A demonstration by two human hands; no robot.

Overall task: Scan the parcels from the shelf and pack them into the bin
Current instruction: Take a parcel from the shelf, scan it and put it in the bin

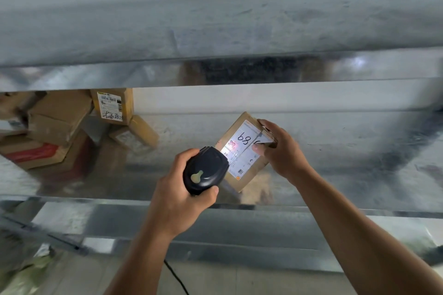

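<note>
right now the parcel [242, 127] is held tilted over the shelf [347, 132], with the right hand [282, 151] gripping the parcel's right edge; just left of the parcel, the left hand [182, 201] clasps the scanner [206, 170], its nose nearly touching the lit label [242, 151]

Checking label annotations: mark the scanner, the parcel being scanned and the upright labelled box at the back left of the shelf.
scanner [206, 170], head view, top of its dark housing.
parcel being scanned [242, 151], head view, its white label.
upright labelled box [110, 104], head view, its front label.
</note>
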